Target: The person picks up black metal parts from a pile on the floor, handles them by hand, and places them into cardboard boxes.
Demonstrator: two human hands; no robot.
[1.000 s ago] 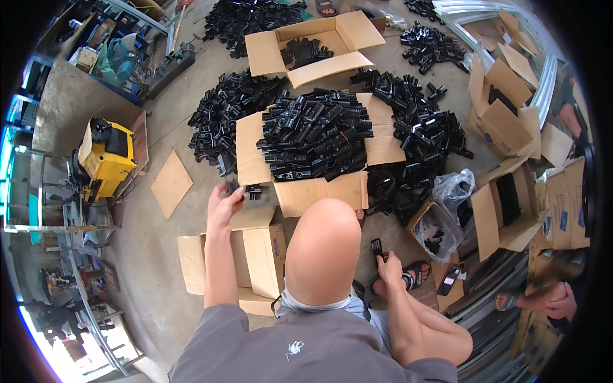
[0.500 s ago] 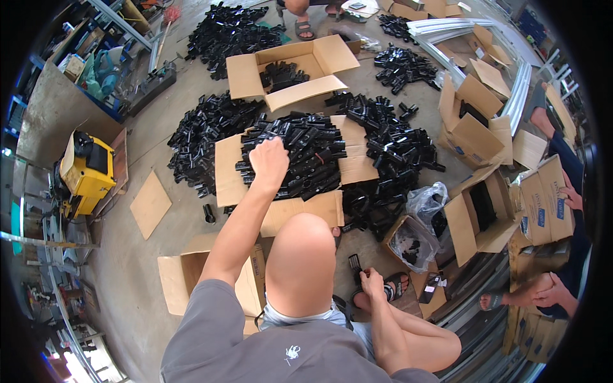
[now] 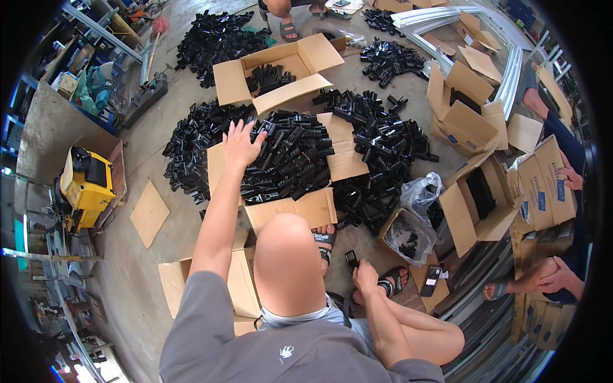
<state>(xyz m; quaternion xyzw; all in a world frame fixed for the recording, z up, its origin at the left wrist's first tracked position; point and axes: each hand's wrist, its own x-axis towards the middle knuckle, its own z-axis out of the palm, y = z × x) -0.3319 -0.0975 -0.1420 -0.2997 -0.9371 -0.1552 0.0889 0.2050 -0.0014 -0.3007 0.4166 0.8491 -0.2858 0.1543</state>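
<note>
My left hand (image 3: 240,147) is stretched out over the left side of an open cardboard box (image 3: 294,207), its fingers spread and nothing in them. Heaped to the top of that box are glossy black tube-shaped pieces (image 3: 294,153). Down by my right foot, my right hand (image 3: 366,278) grips a black slotted piece (image 3: 351,258) whose comb-like end sticks out past the fingers. The rest of that piece is hidden in my hand.
Loose black pieces lie in piles left (image 3: 198,150) and right (image 3: 383,140) of the box. Beyond stands another open carton (image 3: 281,99), partly filled. At right are a plastic-lined box (image 3: 408,239), more cartons (image 3: 479,198) and a co-worker's hands (image 3: 555,284). A yellow machine (image 3: 89,188) stands left.
My left hand has gone from a closed fist over the heaped pieces to spread fingers, shifting left. The right hand still grips its black piece, now turned a little. The view has shifted slightly.
</note>
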